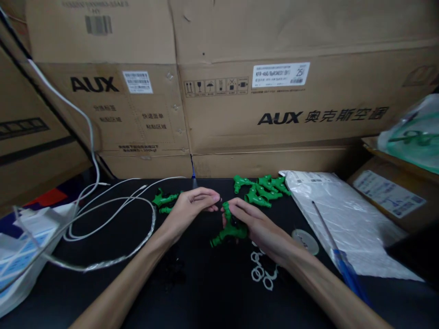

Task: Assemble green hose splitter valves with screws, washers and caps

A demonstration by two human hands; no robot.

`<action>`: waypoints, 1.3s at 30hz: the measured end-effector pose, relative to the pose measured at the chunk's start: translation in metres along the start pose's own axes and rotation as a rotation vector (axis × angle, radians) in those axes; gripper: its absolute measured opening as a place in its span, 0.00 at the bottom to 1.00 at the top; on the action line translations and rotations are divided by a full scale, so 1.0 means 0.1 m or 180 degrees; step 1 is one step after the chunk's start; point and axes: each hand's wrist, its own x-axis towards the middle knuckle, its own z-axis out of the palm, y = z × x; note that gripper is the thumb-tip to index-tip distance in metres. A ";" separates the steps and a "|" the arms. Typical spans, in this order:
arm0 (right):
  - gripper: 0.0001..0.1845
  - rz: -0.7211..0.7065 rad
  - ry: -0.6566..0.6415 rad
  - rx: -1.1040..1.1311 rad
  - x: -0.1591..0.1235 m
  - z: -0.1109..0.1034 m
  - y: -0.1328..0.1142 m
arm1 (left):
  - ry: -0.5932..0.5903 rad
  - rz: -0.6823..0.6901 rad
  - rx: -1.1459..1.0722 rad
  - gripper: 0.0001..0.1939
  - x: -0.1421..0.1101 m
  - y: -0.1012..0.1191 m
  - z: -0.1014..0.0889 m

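My right hand (252, 219) is closed around a green plastic branched hose fitting (228, 234), one arm of it pointing up and another down to the left. Just left of that upper end, my left hand (199, 201) is closed in a pinch; a tiny dark bit shows at its fingertips, too small to name. More green fittings (262, 189) lie in a group behind my right hand. Others (164, 199) are partly hidden beyond my left hand. White rings (257, 274) lie below my right wrist, and small black parts (171, 272) are hard to see against the black tabletop.
A blue-handled screwdriver (343, 260) rests on a white plastic bag (329, 219) at the right, near a small round clear disc (305, 241). White cables (113, 228) loop from a power strip (37, 256) at the left. Large cardboard boxes (219, 105) wall off the back.
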 end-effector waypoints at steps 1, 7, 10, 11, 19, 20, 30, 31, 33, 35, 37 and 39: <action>0.16 0.0008 -0.0020 -0.0057 -0.01 0.01 0.01 | -0.0065 0.0015 0.0022 0.13 -0.01 -0.01 0.01; 0.17 0.0012 -0.0002 -0.0249 -0.06 0.01 0.10 | -0.0300 -0.0203 -0.0117 0.10 -0.06 -0.06 0.08; 0.17 -0.0025 0.0024 -0.0167 -0.05 0.00 0.16 | -0.0403 -0.0219 -0.0248 0.11 -0.08 -0.09 0.11; 0.17 -0.0045 0.0030 -0.0128 -0.05 0.00 0.17 | -0.0454 -0.0224 -0.0293 0.11 -0.08 -0.10 0.11; 0.19 -0.0213 -0.0042 -0.0167 -0.04 0.03 0.14 | -0.0858 -0.0557 -0.0718 0.14 -0.16 -0.11 0.16; 0.19 -0.0256 -0.0046 -0.0180 -0.04 0.03 0.13 | -0.0882 -0.0591 -0.0779 0.15 -0.17 -0.11 0.16; 0.14 -0.0594 0.0069 -0.0437 -0.07 0.05 0.11 | -0.1077 -0.0814 -0.1050 0.22 -0.26 -0.08 0.28; 0.14 -0.0580 0.0076 -0.0426 -0.07 0.05 0.10 | -0.1068 -0.0813 -0.1138 0.20 -0.26 -0.09 0.28; 0.16 -0.0535 0.0093 -0.0402 -0.08 0.05 0.10 | -0.1047 -0.0829 -0.1300 0.18 -0.25 -0.10 0.29; 0.16 -0.0505 0.0147 -0.0395 -0.09 0.05 0.09 | -0.1057 -0.0836 -0.1419 0.17 -0.25 -0.10 0.29; 0.17 -0.0518 0.0194 -0.0364 -0.09 0.05 0.09 | -0.1113 -0.0808 -0.1496 0.15 -0.26 -0.10 0.29; 0.17 -0.0515 0.0196 -0.0294 -0.09 0.06 0.10 | -0.1149 -0.0775 -0.1527 0.14 -0.26 -0.10 0.29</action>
